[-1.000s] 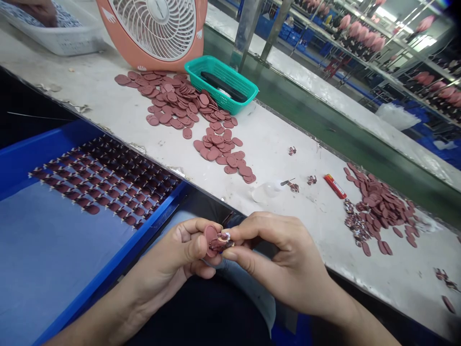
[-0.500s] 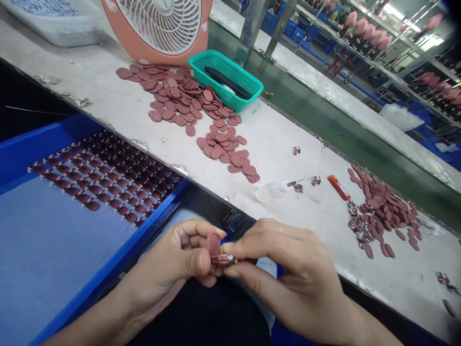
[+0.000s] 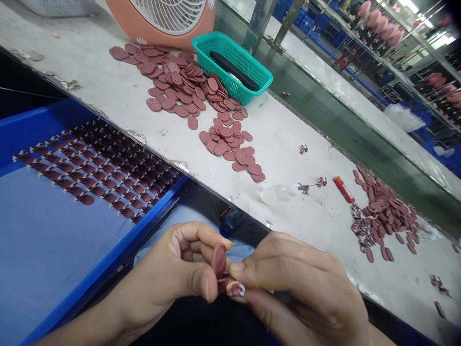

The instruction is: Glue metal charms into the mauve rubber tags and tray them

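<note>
Between my two hands is a small reddish-brown plastic figure piece [image 3: 234, 287] with a white patch, joined to or pressed against an oval disc [image 3: 218, 259] that stands upright. My left hand [image 3: 180, 269] pinches the disc with thumb and fingers. My right hand [image 3: 298, 283] closes thumb and forefinger on the small figure piece, partly hiding it. Past the hands, on the table, lie a pile of loose oval discs [image 3: 180, 86] and a translucent squeeze bottle [image 3: 279, 193] with a thin needle tip.
A blue tray [image 3: 46, 240] at left holds many finished-looking pieces in rows. The white table [image 3: 144, 120] carries a green basket [image 3: 230, 67], an orange fan [image 3: 162, 24], a red packet [image 3: 344, 189] and another disc pile [image 3: 389, 206] at right. Small figures lie scattered.
The figure piece has tilted, so its white patch now faces me more. Both hands sit slightly lower and further right in view, still holding the same pieces. The camera view has shifted slightly.
</note>
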`<state>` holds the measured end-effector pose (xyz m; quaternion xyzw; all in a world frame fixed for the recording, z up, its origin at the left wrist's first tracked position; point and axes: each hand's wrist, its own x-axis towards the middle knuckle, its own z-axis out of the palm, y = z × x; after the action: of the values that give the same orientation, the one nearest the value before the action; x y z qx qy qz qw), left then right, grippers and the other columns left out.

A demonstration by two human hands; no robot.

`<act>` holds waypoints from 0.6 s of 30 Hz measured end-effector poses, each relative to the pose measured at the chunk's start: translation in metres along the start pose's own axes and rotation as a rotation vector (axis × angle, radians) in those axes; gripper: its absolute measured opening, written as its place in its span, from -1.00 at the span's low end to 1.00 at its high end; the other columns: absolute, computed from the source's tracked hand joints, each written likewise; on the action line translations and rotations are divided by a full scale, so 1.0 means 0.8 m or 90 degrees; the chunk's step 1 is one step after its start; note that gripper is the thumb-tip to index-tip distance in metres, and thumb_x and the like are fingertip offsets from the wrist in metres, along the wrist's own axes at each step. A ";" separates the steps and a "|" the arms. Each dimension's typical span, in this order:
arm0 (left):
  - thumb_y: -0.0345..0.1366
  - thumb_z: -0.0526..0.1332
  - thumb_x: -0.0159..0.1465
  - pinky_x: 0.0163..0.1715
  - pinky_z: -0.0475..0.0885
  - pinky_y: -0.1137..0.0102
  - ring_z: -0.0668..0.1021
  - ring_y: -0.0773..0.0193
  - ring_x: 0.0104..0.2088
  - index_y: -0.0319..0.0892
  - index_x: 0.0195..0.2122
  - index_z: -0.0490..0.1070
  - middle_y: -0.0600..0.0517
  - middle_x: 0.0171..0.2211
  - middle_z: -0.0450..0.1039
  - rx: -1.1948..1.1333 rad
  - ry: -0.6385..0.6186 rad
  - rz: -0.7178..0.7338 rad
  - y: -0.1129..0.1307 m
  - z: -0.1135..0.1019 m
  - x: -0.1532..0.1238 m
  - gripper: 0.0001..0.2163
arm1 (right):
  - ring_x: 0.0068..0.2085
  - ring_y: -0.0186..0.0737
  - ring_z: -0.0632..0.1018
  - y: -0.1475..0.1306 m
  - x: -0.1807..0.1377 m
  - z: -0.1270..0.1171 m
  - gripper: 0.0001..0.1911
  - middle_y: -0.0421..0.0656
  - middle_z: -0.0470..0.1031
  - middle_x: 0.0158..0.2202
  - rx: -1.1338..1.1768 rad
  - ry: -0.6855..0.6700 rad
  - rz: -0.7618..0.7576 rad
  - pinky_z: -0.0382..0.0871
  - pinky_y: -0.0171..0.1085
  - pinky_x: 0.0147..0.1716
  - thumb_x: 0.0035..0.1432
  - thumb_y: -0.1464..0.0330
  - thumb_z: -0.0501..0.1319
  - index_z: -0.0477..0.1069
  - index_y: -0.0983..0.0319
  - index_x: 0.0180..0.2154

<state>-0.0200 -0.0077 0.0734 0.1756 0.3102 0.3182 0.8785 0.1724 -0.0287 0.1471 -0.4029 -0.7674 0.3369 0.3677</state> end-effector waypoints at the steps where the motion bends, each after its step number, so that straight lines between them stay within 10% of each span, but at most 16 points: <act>1: -0.19 0.68 -0.23 -0.48 0.51 0.58 0.59 0.37 -0.53 -0.09 -0.37 0.67 0.05 -0.50 0.63 -0.002 -0.002 0.002 0.000 -0.001 0.001 -0.61 | -0.33 -0.30 0.66 0.001 0.001 0.000 -0.71 -0.15 0.69 -0.29 -0.004 0.000 0.001 0.60 -0.36 -0.28 0.18 0.60 0.35 0.53 0.23 -0.08; 18: -0.10 0.64 -0.14 -0.58 0.49 0.65 0.52 0.45 -0.59 -0.13 -0.45 0.64 0.12 -0.58 0.52 -0.020 -0.024 -0.019 0.004 -0.003 0.015 -0.67 | -0.33 -0.38 0.60 0.016 0.011 0.000 -0.84 -0.17 0.63 -0.33 -0.049 -0.005 -0.008 0.50 -0.40 -0.25 0.20 0.54 0.37 0.53 0.34 -0.15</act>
<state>-0.0157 0.0027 0.0678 0.1635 0.2910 0.3067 0.8914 0.1741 -0.0155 0.1391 -0.4106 -0.7840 0.3061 0.3508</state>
